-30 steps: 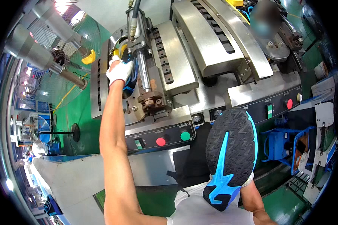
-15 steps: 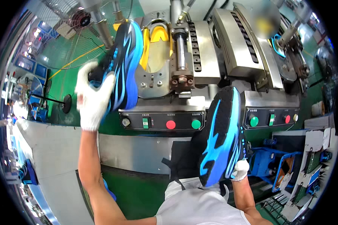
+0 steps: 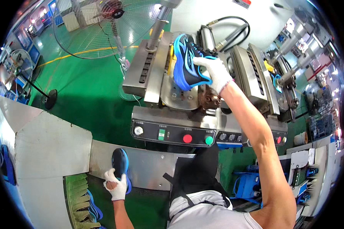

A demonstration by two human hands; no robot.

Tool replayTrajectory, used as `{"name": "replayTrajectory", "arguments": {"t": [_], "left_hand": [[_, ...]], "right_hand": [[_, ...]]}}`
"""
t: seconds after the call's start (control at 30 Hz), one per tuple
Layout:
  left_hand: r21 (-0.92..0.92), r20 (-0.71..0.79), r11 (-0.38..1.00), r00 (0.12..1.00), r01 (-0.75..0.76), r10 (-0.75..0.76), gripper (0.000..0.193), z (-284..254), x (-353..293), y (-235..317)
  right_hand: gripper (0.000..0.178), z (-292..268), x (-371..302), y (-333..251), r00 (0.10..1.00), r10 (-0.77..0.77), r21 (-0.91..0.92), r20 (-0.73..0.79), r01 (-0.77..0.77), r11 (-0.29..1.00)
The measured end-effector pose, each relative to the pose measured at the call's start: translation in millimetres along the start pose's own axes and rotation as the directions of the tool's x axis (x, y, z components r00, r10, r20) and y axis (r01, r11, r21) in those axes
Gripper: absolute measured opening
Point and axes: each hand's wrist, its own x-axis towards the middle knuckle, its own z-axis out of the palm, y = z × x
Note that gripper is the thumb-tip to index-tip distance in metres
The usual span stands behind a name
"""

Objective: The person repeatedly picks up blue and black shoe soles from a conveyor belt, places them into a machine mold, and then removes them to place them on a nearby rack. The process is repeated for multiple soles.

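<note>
A black and blue sneaker (image 3: pixel 185 63) is gripped by my right hand (image 3: pixel 215 73) in a white knit glove, my fingers around its collar and heel. It is held over the metal plate (image 3: pixel 179 97) of the nearer press, its toe pointing away. Lower left, another black and blue sneaker (image 3: pixel 120 163) rests at the metal ledge (image 3: pixel 149 164). My gloved left hand (image 3: pixel 115 186) is closed at that sneaker's heel end, which it partly covers; some fingertips show bare through the glove.
A control panel (image 3: pixel 172 133) with green and red buttons fronts the press. A second press (image 3: pixel 252 80) stands to the right. A standing fan (image 3: pixel 112 11) is at far left. Green bristles (image 3: pixel 77 198) and more sneakers lie lower left. A blue cart (image 3: pixel 248 185) stands lower right.
My left hand has carried its sneaker from the press down to the ledge. My right hand has raised the other sneaker from near my body to the press. The view has shifted left.
</note>
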Motion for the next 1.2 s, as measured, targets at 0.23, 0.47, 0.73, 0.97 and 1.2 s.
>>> {"name": "replayTrajectory", "arguments": {"t": [0.23,0.47,0.73,0.97,1.2], "left_hand": [[-0.087,0.043,0.996,0.999,-0.012,0.016,0.056,2.0,-5.3,-12.1],[-0.07,-0.003,0.996,0.998,-0.063,0.063,0.053,11.8,-8.9,-12.3],[-0.025,-0.043,0.998,0.998,-0.055,0.054,0.058,11.3,-3.2,-0.4],[-0.069,0.192,0.992,0.977,0.103,-0.088,0.064,4.7,-37.1,57.5],[-0.037,0.069,0.899,0.897,-0.436,0.437,0.023,8.7,-30.2,57.1]], "right_hand": [[0.036,15.0,119.8,51.3,0.981,0.054,-0.648,-0.185,-0.163,0.744],[0.035,8.4,175.3,111.2,0.95,-0.161,-0.861,-0.268,-0.161,0.482],[0.074,19.5,86.6,35.7,0.994,-0.043,-0.843,-0.096,-0.058,0.534],[0.073,0.8,-193.3,87.8,0.716,-0.5,-0.658,0.488,0.678,0.329],[0.075,-69.4,-224.9,244.4,0.889,-0.231,-0.919,0.394,0.379,-0.111]]}}
